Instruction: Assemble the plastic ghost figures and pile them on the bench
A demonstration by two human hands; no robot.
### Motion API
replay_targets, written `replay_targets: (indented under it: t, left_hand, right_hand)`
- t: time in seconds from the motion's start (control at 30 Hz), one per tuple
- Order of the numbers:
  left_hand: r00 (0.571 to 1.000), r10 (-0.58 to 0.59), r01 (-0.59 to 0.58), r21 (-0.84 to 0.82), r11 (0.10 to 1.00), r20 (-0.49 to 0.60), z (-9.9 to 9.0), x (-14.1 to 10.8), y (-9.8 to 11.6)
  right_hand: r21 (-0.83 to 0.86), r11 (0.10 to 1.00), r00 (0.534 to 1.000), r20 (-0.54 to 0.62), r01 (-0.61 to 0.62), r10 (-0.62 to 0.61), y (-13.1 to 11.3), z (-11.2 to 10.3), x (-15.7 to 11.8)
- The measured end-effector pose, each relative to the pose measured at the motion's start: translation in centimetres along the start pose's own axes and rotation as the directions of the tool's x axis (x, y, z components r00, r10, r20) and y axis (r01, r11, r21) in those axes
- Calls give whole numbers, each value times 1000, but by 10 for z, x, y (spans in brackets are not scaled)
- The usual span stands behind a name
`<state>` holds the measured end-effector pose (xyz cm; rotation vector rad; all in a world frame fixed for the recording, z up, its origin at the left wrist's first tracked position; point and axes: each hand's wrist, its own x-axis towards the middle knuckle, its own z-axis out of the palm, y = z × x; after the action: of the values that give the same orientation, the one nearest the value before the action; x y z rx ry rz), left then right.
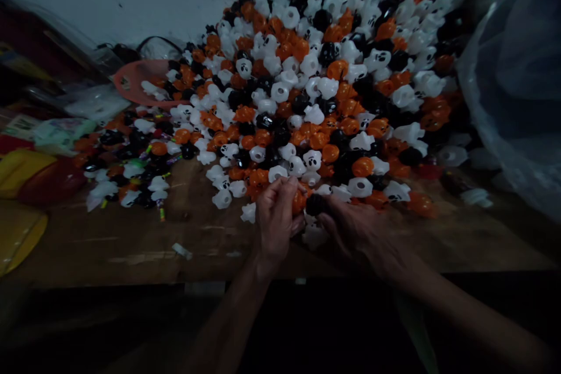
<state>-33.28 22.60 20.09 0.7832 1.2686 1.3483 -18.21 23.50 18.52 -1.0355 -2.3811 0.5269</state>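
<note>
My left hand (276,216) is at the front of the pile, its fingers closed round a small orange plastic pumpkin figure (298,203). Close beside it, my right hand (357,231) grips a small black plastic figure (314,205) between thumb and fingers. The two figures are nearly touching; dim light hides whether they are joined. Below them, a white figure (314,236) shows between my hands. Behind rises a big heap of white ghost figures (312,159), orange pumpkins (362,166) and black figures (264,121).
On the left of the wooden table (131,251) lies a smaller pile of figures with colourful pieces (135,169). An orange basket (140,79) lies tipped behind it. Yellow containers (21,234) stand far left, a large clear plastic bag (504,70) at right. A white scrap (182,251) lies near the front edge.
</note>
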Motion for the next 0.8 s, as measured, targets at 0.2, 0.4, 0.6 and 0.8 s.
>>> replay_targets:
  t: [0.2, 0.4, 0.6, 0.8]
  left_hand:
    - [1000, -3, 2, 79, 997, 14, 0, -1, -1]
    - [999, 48, -45, 194, 980, -14, -1, -1, -4]
    - [973, 219, -224, 505, 834, 71, -1, 0, 2]
    - [954, 276, -295, 520, 802, 115, 3, 2, 1]
  right_hand:
    - [-38, 999, 1000, 5, 21, -21, 2, 0, -1]
    - [-89, 993, 997, 30, 71, -68, 3, -5, -5]
    - [-134, 986, 995, 36, 96, -92, 5, -6, -5]
    - [-143, 982, 992, 38, 125, -121, 3, -4, -5]
